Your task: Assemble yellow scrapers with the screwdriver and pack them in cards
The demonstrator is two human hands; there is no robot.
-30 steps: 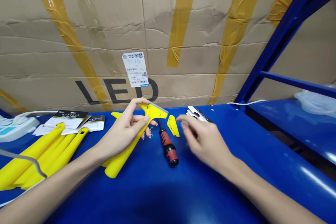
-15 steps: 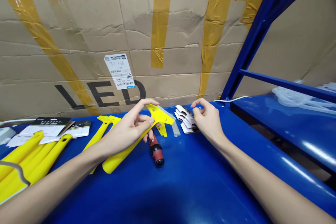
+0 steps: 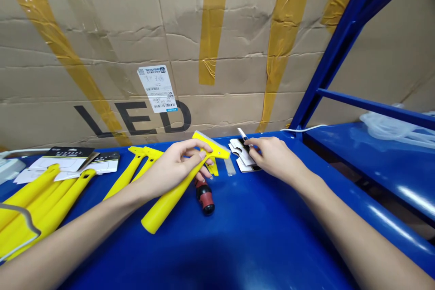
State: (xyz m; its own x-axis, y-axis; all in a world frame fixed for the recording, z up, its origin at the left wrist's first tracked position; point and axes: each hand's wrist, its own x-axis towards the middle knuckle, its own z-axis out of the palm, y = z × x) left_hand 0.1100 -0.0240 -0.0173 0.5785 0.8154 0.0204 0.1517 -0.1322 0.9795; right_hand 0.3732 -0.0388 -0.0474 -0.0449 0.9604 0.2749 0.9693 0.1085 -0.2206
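Note:
My left hand (image 3: 188, 161) is closed around the neck of a yellow scraper (image 3: 166, 204), its wide head pointing away to the right and its handle toward me. Between the thumb and fingers of my right hand (image 3: 277, 156) is a small folded white card (image 3: 242, 134), lifted at one edge. Beneath it lies a stack of black-and-white folded cards (image 3: 244, 161). A red and black screwdriver (image 3: 205, 199) rests below my left hand, its far end hidden. Just beyond the scraper head are a thin clear-grey strip (image 3: 230, 167) and a partly hidden yellow piece (image 3: 214, 169).
More yellow scrapers (image 3: 125, 174) lie left of my left hand. A bundle of yellow handles (image 3: 44, 208) with carded packaging (image 3: 64, 158) is at far left. Behind stands a taped cardboard box (image 3: 136, 54). A blue metal frame (image 3: 326, 63) rises at the right of the blue surface (image 3: 244, 231).
My right hand has taken hold of a folded card from the stack and tilted it up. My left hand has turned the scraper slightly, its head now showing its edge upward.

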